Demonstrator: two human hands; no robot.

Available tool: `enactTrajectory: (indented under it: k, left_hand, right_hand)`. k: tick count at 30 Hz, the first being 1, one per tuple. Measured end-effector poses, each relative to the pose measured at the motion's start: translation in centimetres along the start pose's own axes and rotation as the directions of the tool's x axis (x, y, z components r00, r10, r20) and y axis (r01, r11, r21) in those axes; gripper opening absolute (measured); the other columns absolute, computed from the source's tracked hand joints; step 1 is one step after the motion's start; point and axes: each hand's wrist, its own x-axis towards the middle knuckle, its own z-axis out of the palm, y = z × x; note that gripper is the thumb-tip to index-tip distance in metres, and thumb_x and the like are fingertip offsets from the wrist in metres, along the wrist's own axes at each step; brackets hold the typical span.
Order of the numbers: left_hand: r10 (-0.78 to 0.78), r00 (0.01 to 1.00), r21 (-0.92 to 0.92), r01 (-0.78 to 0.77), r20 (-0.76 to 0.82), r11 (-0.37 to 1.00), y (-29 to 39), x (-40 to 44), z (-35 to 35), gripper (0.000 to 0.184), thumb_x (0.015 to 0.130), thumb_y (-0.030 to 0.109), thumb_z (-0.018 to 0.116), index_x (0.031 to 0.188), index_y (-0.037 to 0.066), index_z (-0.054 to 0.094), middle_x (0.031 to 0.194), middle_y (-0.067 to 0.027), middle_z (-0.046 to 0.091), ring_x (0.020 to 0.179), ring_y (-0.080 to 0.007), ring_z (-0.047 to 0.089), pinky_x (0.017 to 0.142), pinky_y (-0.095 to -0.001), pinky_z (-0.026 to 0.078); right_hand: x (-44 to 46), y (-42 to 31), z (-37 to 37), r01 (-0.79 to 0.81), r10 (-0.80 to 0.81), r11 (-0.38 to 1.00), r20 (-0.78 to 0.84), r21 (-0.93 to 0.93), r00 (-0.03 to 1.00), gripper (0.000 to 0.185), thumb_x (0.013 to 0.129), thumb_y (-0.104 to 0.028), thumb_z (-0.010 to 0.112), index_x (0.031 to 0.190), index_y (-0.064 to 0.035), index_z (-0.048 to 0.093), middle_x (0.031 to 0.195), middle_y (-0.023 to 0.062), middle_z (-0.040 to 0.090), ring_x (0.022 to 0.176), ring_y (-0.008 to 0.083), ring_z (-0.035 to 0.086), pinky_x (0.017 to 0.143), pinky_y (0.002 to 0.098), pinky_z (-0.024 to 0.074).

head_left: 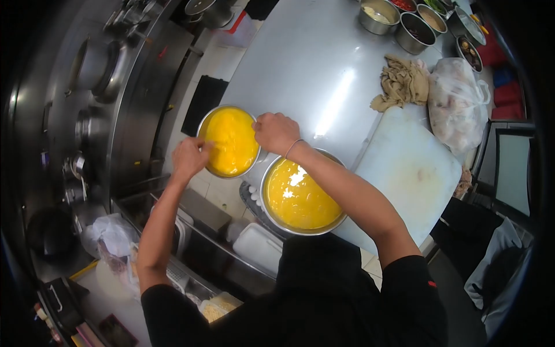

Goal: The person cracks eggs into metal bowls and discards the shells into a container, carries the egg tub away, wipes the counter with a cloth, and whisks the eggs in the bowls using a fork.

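Note:
A round metal bowl (200,128) of yellow beaten egg (232,139) is at the table's left edge, between my two hands. My left hand (189,157) is closed at its left rim, with blurred fingertips reaching over the egg. On the opposite side, my right hand (277,133) grips the rim with bent fingers; a thin band circles that wrist. Below my right forearm stands a larger metal bowl (265,209), also holding yellow egg with bubbles on top. Several whole eggs (253,194) lie in a dark tray beside it, partly hidden.
A white cutting board (404,173) lies on the steel table (289,63), right of the bowls. Behind it are a crumpled brown cloth (403,84) and a filled plastic bag (458,101). Metal containers (378,17) stand at the far right. A stove counter (147,75) runs along the left.

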Motion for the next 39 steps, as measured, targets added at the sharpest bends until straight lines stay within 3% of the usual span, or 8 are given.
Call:
enactTrajectory:
  k: [4, 8, 17, 21, 24, 25, 28, 39]
  left_hand:
    - [0.132, 0.967, 0.198, -0.177, 0.220, 0.964, 1.9, -2.2, 0.4, 0.035, 0.088, 0.035, 0.063, 0.089, 0.002, 0.075, 0.080, -0.0192, 0.070, 0.077, -0.0355, 0.070, 0.074, -0.0434, 0.054]
    - [-0.010, 0.999, 0.150, 0.016, -0.039, 0.989, 0.7, -0.6, 0.3, 0.034, 0.088, 0.036, 0.063, 0.089, 0.004, 0.076, 0.080, -0.0173, 0.071, 0.079, -0.0355, 0.069, 0.077, -0.0436, 0.054]
    - [0.134, 0.960, 0.162, -0.177, 0.246, 0.971, 2.0, -2.2, 0.2, 0.035, 0.090, 0.031, 0.061, 0.091, -0.001, 0.074, 0.081, -0.0221, 0.070, 0.078, -0.0365, 0.069, 0.075, -0.0424, 0.054]
    - [0.048, 0.996, 0.026, -0.046, -0.081, 0.999, -0.2, -0.4, 0.2, 0.034, 0.089, 0.032, 0.062, 0.086, 0.002, 0.075, 0.080, -0.0207, 0.070, 0.076, -0.0372, 0.069, 0.077, -0.0447, 0.054]
    - [0.120, 0.968, 0.155, -0.156, 0.218, 0.976, 2.3, -2.5, -0.2, 0.033, 0.089, 0.032, 0.061, 0.088, 0.002, 0.075, 0.080, -0.0198, 0.070, 0.075, -0.0361, 0.069, 0.072, -0.0448, 0.054]
    - [0.229, 0.973, 0.167, -0.233, 0.042, 0.958, 0.3, -1.9, 0.8, 0.034, 0.090, 0.033, 0.060, 0.088, 0.003, 0.075, 0.079, -0.0195, 0.070, 0.075, -0.0366, 0.069, 0.071, -0.0441, 0.054]
    - [0.051, 0.997, 0.159, -0.040, -0.060, 0.986, 0.3, -0.5, 0.7, 0.037, 0.089, 0.037, 0.062, 0.088, 0.003, 0.075, 0.078, -0.0189, 0.070, 0.076, -0.0363, 0.069, 0.072, -0.0430, 0.054]
    - [0.031, 0.992, 0.063, -0.038, 0.121, 0.997, 1.9, -0.8, -1.3, 0.039, 0.091, 0.037, 0.061, 0.093, 0.000, 0.075, 0.084, -0.0215, 0.071, 0.080, -0.0368, 0.069, 0.077, -0.0452, 0.053]
  right_hand:
    - [0.3, 0.3, 0.1, -0.006, 0.006, 1.000, -0.012, 0.000, 1.000, 0.028, 0.091, -0.026, 0.054, 0.097, -0.0061, 0.072, 0.099, 0.0200, 0.070, 0.095, 0.0389, 0.066, 0.086, 0.0457, 0.0511]
    - [-0.2, -0.1, 0.4, -0.004, 0.004, 1.000, 0.027, 0.010, 1.000, 0.026, 0.088, -0.023, 0.055, 0.096, -0.0047, 0.072, 0.102, 0.0204, 0.069, 0.098, 0.0383, 0.066, 0.088, 0.0449, 0.0509]
    - [0.1, 0.0, 0.0, -0.017, 0.017, 1.000, 0.017, 0.010, 1.000, 0.028, 0.091, -0.026, 0.054, 0.099, -0.0064, 0.072, 0.099, 0.0208, 0.069, 0.095, 0.0387, 0.066, 0.087, 0.0451, 0.0511]
    - [0.0, 0.0, -0.2, -0.004, 0.003, 1.000, 0.033, 0.030, 0.999, 0.029, 0.093, -0.028, 0.053, 0.099, -0.0072, 0.072, 0.097, 0.0208, 0.069, 0.093, 0.0388, 0.066, 0.086, 0.0448, 0.0510]
    - [0.2, 0.1, -0.1, -0.005, 0.006, 1.000, 0.022, -0.010, 1.000, 0.027, 0.088, -0.024, 0.055, 0.098, -0.0053, 0.072, 0.101, 0.0189, 0.070, 0.097, 0.0371, 0.067, 0.086, 0.0438, 0.0518]
    - [0.2, 0.1, -0.2, -0.007, 0.007, 1.000, 0.020, -0.003, 1.000, 0.027, 0.088, -0.024, 0.056, 0.098, -0.0053, 0.072, 0.101, 0.0190, 0.070, 0.096, 0.0371, 0.067, 0.086, 0.0441, 0.0519]
    - [0.3, -0.1, 0.0, 0.000, -0.001, 1.000, 0.032, 0.013, 0.999, 0.027, 0.087, -0.024, 0.056, 0.097, -0.0052, 0.072, 0.099, 0.0193, 0.070, 0.095, 0.0371, 0.067, 0.085, 0.0446, 0.0521]
    - [-0.2, -0.3, -0.4, -0.011, 0.011, 1.000, 0.008, 0.008, 1.000, 0.026, 0.088, -0.024, 0.056, 0.096, -0.0047, 0.072, 0.101, 0.0203, 0.070, 0.097, 0.0385, 0.066, 0.086, 0.0461, 0.0517]
